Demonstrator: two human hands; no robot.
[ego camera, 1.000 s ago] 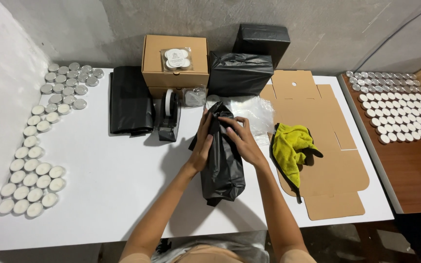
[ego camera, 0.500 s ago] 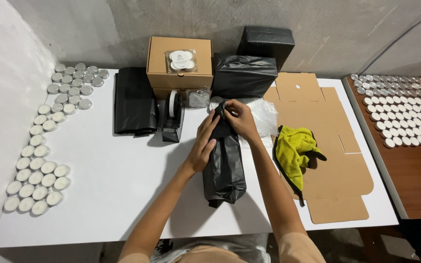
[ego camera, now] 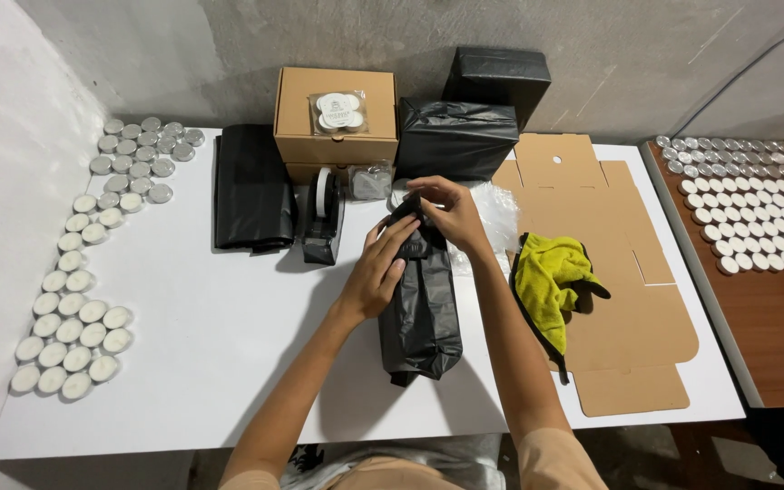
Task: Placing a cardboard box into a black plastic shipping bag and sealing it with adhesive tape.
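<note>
A long black plastic bag (ego camera: pixel 421 322) wrapped around something lies lengthwise on the white table (ego camera: pixel 210 363). My left hand (ego camera: pixel 378 272) rests flat on the bag's upper left side, fingers pressing the plastic down. My right hand (ego camera: pixel 446 213) pinches the bag's far, gathered end between thumb and fingers. Just beyond that end stands a black tape dispenser (ego camera: pixel 323 216) with a white roll.
Tealight candles (ego camera: pixel 70 308) line the left edge. A flat pile of black bags (ego camera: pixel 249 189), a brown box (ego camera: pixel 336 118) with a candle pack on top and black-wrapped parcels (ego camera: pixel 455 136) stand behind. Flat cardboard (ego camera: pixel 628 299) with a yellow cloth (ego camera: pixel 551 277) lies right. A side table holds more candles (ego camera: pixel 746 200).
My right hand has slid further up to the bag's far end and pinched it; my left hand stays pressed on the bag. The view shifted slightly.
</note>
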